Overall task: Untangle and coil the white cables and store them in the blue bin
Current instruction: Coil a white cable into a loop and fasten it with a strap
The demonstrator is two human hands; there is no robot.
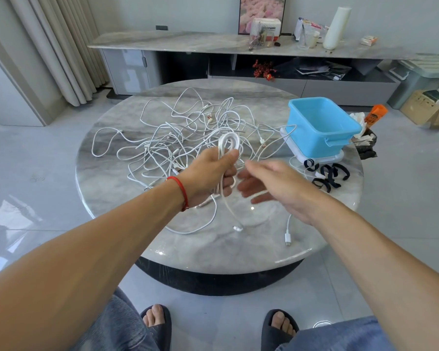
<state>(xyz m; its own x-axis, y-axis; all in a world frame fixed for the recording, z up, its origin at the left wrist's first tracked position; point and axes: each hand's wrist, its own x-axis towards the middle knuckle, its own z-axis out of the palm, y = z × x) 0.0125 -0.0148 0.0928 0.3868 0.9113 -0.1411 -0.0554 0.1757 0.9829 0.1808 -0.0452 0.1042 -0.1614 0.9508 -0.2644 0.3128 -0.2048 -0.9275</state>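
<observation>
Cables point(188, 138): light, limp, snag-prone, heaped mid-table; bin point(322, 125) at two o'clock. Left hand point(211, 173) grips a coil point(229, 143); pinch its crossing. Right hand point(271, 183) open, blurred.

Two hands in view: left hand point(208, 173) gripping one partly wound white coil point(229, 144), right hand point(271, 184) just beside it, fingers straight and blurred. One tangled heap of white cables point(183, 130) beyond the left hand; exact number of cables impossible to tell. At least two loose white plugs point(288, 238) nearer than the hands. One blue bin point(322, 127) beyond and right of the right hand. Several black straps point(327, 176) just right of the right hand, perhaps five. One round marble table point(112, 173). Two dark slippers point(279, 330).
</observation>
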